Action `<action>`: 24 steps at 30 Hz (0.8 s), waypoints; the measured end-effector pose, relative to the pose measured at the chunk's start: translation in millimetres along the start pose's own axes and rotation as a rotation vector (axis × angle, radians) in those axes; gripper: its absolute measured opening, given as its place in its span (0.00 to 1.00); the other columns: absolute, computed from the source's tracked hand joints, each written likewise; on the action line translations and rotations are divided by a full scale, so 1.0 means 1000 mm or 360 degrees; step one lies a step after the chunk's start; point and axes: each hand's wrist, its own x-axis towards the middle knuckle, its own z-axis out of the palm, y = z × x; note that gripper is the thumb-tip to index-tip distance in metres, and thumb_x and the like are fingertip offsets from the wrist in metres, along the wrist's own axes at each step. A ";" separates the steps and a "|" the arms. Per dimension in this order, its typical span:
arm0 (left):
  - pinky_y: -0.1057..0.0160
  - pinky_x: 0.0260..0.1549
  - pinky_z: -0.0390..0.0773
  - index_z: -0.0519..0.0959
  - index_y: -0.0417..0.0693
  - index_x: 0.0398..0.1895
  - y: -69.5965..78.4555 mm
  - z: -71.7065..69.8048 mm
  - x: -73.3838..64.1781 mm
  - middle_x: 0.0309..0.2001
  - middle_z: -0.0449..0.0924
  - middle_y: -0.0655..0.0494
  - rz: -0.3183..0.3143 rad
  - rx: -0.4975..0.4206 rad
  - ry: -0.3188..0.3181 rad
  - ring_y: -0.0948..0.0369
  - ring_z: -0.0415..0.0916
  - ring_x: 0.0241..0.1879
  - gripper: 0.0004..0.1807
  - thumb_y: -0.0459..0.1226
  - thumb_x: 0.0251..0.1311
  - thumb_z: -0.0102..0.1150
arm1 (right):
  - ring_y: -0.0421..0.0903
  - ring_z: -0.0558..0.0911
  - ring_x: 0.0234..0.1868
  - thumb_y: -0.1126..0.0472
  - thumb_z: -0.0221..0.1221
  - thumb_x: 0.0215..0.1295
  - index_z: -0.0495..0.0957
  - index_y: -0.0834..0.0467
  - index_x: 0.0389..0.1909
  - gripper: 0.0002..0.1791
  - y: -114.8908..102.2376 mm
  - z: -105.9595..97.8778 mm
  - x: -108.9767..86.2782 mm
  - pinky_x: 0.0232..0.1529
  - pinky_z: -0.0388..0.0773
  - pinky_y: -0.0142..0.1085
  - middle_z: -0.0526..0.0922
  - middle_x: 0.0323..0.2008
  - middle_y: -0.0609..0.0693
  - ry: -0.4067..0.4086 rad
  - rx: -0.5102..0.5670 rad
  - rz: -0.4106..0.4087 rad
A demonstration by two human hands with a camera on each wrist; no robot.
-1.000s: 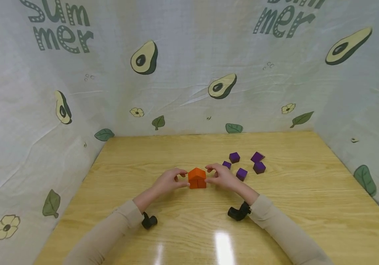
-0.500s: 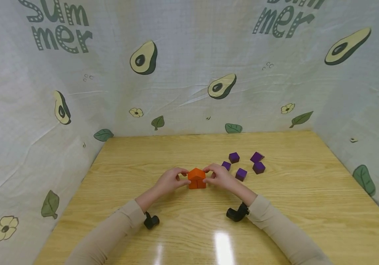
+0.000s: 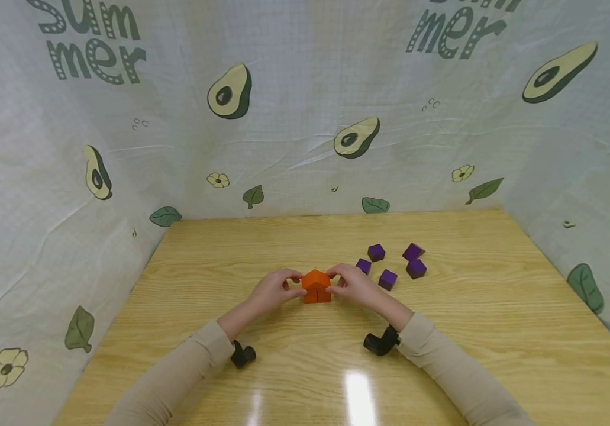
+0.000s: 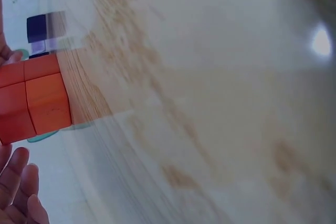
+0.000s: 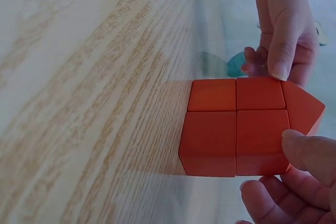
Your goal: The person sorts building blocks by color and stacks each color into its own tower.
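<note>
In the head view, an orange triangular block (image 3: 316, 279) tops a house-shaped stack of orange cubes (image 3: 311, 296) mid-table. From the left, my left hand (image 3: 274, 290) holds the triangular block's side with thumb and curved fingers. My right hand (image 3: 357, 285) does likewise from the right. Seen from the right wrist, my right thumb (image 5: 307, 150) lies where the triangular block (image 5: 305, 104) meets the upper cubes (image 5: 262, 137), its fingers bent behind. The left hand (image 5: 289, 35) reaches the opposite side there. The left wrist view catches lower cubes (image 4: 48, 103), with the left fingers (image 4: 16, 182) partly cut off.
Several purple blocks lie loose to the right and behind my right hand, among them a cube (image 3: 416, 268) and a triangular block (image 3: 413, 251). A patterned cloth (image 3: 294, 177) walls the wooden table (image 3: 283, 378) at the back and sides. Black wrist cameras (image 3: 381, 342) hang under both forearms.
A second ago both hands stood with fingers spread at the stack's sides. They have since drawn inward onto it from left and right. The purple blocks stay where they were.
</note>
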 end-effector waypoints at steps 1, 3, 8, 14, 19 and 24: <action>0.69 0.26 0.70 0.79 0.46 0.47 0.000 0.000 0.000 0.41 0.80 0.54 0.0003 0.0010 0.0002 0.65 0.69 0.27 0.19 0.45 0.53 0.63 | 0.39 0.75 0.28 0.62 0.61 0.59 0.75 0.65 0.46 0.16 -0.001 0.000 0.000 0.28 0.72 0.27 0.79 0.41 0.56 -0.0003 -0.0004 0.0010; 0.69 0.25 0.70 0.79 0.47 0.47 0.000 0.000 0.000 0.41 0.79 0.54 0.0006 0.0035 -0.0001 0.66 0.68 0.26 0.20 0.46 0.53 0.62 | 0.41 0.75 0.28 0.62 0.61 0.59 0.75 0.65 0.46 0.16 -0.002 0.000 0.000 0.29 0.72 0.27 0.78 0.41 0.56 -0.0008 -0.0004 0.0025; 0.69 0.23 0.70 0.75 0.47 0.53 -0.001 0.000 -0.001 0.43 0.79 0.54 -0.0001 0.0081 -0.0024 0.66 0.67 0.23 0.26 0.49 0.53 0.62 | 0.43 0.77 0.32 0.60 0.61 0.59 0.72 0.68 0.51 0.22 -0.001 -0.003 -0.004 0.33 0.76 0.31 0.76 0.45 0.60 -0.0022 0.0029 0.0034; 0.67 0.21 0.70 0.67 0.47 0.62 0.001 -0.003 -0.007 0.46 0.77 0.52 -0.0080 -0.0036 -0.0056 0.64 0.69 0.23 0.36 0.51 0.50 0.64 | 0.43 0.74 0.31 0.61 0.60 0.59 0.70 0.69 0.54 0.24 0.012 -0.029 -0.027 0.29 0.73 0.32 0.76 0.45 0.63 0.0131 0.0045 0.0070; 0.67 0.20 0.69 0.67 0.49 0.62 0.011 -0.011 -0.013 0.47 0.76 0.52 -0.0059 -0.0123 0.0096 0.65 0.67 0.23 0.34 0.48 0.51 0.65 | 0.43 0.75 0.27 0.63 0.60 0.59 0.72 0.69 0.52 0.22 0.031 -0.055 -0.044 0.22 0.70 0.32 0.78 0.42 0.62 0.0282 -0.0047 0.0182; 0.70 0.20 0.69 0.70 0.46 0.58 0.043 -0.013 -0.020 0.45 0.76 0.53 0.0128 -0.0134 0.0297 0.65 0.67 0.25 0.28 0.40 0.53 0.64 | 0.43 0.74 0.28 0.65 0.60 0.59 0.71 0.72 0.52 0.22 0.049 -0.071 -0.053 0.25 0.70 0.32 0.77 0.45 0.65 0.0325 -0.0134 0.0263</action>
